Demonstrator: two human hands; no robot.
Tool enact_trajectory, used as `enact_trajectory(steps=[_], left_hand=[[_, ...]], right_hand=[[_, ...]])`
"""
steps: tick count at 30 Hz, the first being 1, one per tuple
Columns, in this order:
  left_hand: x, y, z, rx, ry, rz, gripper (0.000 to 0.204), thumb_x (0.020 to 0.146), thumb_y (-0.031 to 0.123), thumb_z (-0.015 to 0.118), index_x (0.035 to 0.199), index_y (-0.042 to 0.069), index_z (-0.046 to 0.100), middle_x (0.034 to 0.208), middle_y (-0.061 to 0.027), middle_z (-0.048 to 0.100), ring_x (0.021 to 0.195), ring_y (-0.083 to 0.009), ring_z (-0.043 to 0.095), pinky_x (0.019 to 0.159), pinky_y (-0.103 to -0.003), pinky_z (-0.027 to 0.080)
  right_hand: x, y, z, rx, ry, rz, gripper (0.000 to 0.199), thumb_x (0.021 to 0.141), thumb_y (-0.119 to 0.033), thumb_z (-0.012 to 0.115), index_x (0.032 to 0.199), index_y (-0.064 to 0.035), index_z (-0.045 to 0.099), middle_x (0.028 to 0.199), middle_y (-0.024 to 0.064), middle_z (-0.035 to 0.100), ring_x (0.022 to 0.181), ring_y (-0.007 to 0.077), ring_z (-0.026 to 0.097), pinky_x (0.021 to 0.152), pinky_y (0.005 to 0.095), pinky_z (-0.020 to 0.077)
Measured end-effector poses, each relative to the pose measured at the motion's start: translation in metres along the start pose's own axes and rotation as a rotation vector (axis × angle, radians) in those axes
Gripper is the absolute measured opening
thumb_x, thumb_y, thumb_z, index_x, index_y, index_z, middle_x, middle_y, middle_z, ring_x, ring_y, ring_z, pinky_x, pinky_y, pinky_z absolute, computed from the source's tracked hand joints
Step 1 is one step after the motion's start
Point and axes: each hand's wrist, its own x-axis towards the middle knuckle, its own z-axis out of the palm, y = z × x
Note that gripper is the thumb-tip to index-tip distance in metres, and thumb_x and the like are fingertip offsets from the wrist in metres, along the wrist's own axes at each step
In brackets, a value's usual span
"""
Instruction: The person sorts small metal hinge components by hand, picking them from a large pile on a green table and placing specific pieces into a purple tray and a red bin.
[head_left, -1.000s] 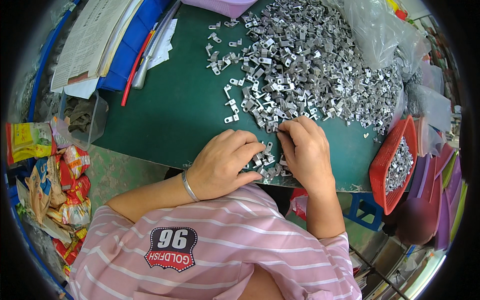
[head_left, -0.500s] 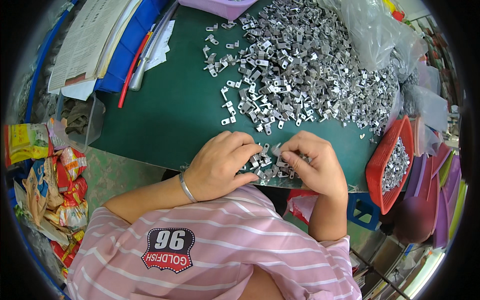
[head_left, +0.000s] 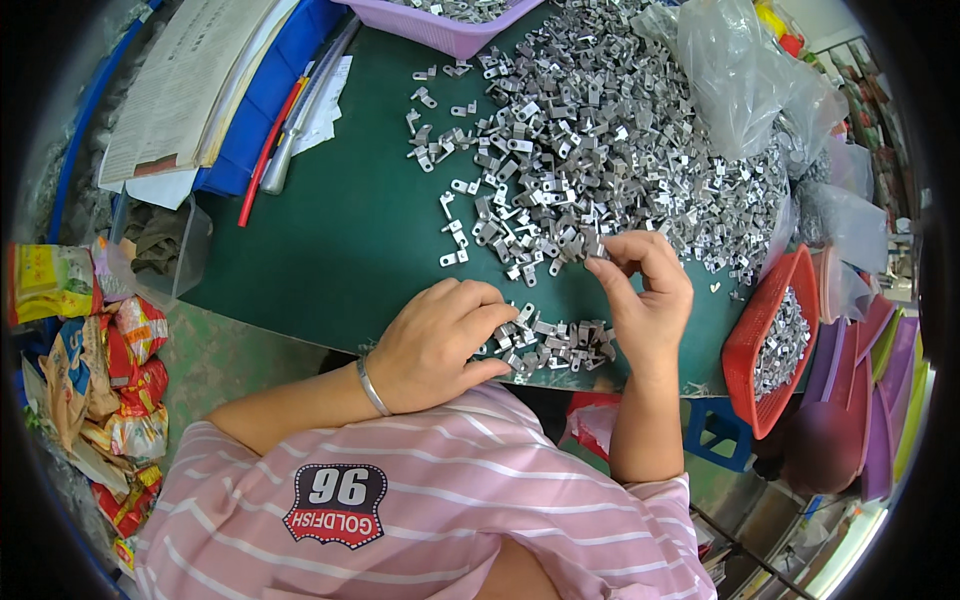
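A large heap of small bent metal brackets covers the far right of the green table. By the table's near edge lies a smaller pile of the same brackets. My left hand, with a metal bangle at the wrist, rests at the left side of this small pile. Its thumb and index finger are apart, with brackets beside the fingertips. My right hand is at the near edge of the large heap, thumb and fingers pinched on a small metal bracket.
A red basket holding metal parts stands at the right edge; a lilac basket is at the back. Clear plastic bags lie over the heap's far right. Left are a blue bin, a red pen and a clear container.
My right hand has moved from the small pile away from me to the large heap's near edge, now pinching a bracket there. My left hand stays almost where it was.
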Motion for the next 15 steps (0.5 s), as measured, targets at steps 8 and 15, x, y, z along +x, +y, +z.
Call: enact_trajectory(steps=[8, 15], left_hand=[[0.000, 0.000, 0.000, 0.010, -0.002, 0.002, 0.055, 0.062, 0.017, 0.087, 0.111, 0.004, 0.065, 0.106, -0.0101, 0.060, 0.092, -0.0296, 0.059, 0.081, -0.039, 0.048], [0.001, 0.000, 0.001, -0.005, 0.005, 0.004, 0.056, 0.062, 0.017, 0.087, 0.112, 0.003, 0.064, 0.107, -0.0106, 0.061, 0.092, -0.0301, 0.059, 0.081, -0.039, 0.048]], right_hand=[[0.000, 0.005, -0.001, -0.216, -0.204, -0.153, 0.033, 0.072, 0.003, 0.076, 0.105, -0.0033, 0.071, 0.088, 0.0106, 0.062, 0.081, 0.0261, 0.061, 0.071, 0.0356, 0.0490], [-0.001, 0.007, -0.002, -0.142, -0.116, -0.066, 0.019, 0.075, 0.004, 0.076, 0.092, -0.0009, 0.069, 0.089, 0.0104, 0.064, 0.079, 0.0235, 0.062, 0.068, 0.0321, 0.0504]])
